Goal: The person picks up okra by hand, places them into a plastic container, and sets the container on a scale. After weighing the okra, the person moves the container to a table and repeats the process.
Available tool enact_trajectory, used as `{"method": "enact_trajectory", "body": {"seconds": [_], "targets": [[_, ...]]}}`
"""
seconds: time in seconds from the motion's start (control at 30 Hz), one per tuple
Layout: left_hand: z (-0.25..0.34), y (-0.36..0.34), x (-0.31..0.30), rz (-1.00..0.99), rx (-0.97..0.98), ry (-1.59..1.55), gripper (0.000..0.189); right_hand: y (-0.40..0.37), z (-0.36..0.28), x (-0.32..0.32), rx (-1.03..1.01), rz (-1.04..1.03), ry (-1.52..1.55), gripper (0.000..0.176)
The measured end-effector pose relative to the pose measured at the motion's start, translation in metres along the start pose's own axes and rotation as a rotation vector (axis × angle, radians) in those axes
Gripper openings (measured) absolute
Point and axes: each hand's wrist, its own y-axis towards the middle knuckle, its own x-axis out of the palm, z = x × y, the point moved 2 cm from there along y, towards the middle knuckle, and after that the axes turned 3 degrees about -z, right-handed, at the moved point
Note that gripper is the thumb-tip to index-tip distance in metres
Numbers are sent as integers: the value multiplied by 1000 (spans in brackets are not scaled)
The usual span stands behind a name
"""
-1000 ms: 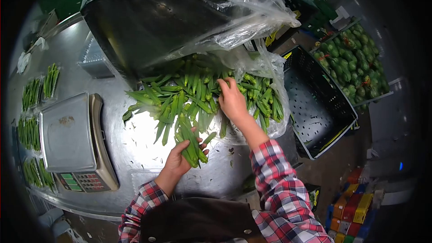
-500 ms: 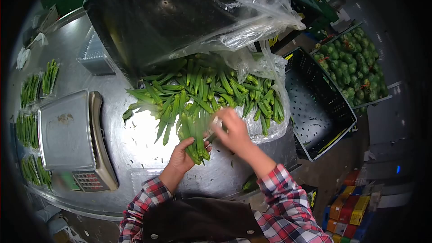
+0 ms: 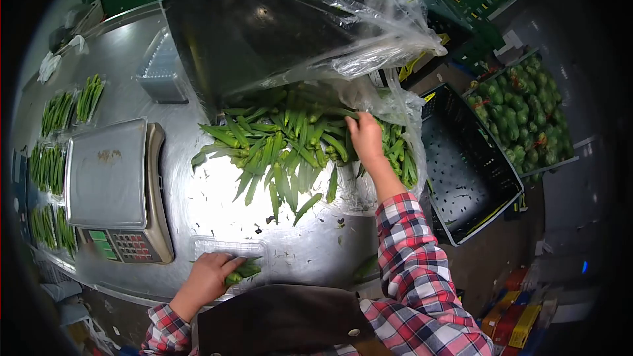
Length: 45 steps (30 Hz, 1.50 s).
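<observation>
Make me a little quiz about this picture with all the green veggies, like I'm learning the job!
1. Fill in: the scale stands to the ___ of the okra pile.
2. True or false: the left hand holds a few okra pods at the clear tray.
3. Where is the right hand? A on the scale; B on the okra pile; C in the air, touching nothing.
Key: 1 left; 2 true; 3 B.
</observation>
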Motion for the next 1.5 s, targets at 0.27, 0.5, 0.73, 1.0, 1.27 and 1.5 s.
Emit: {"method": "enact_trajectory", "body": {"seconds": [0.27, 0.5, 0.73, 1.0, 1.27, 1.5], "targets": [[-8, -32, 31, 167, 22, 95, 79, -66, -6, -40, 572, -190, 1254, 24], [-44, -74, 24, 326, -108, 82, 91, -191, -152, -18, 585, -815, 1283, 18], [-30, -47, 30, 187, 36, 165, 85, -203, -192, 1, 539, -1094, 863, 30], [-35, -34, 25, -21, 229, 268, 54, -94, -54, -13, 296, -72, 97, 27], [11, 59, 2, 59, -118, -1159, 45, -103, -8, 13, 466, -103, 362, 26], [16, 171, 50, 117, -254, -2192, 25, -147, -79, -28, 442, -521, 709, 32]]}}
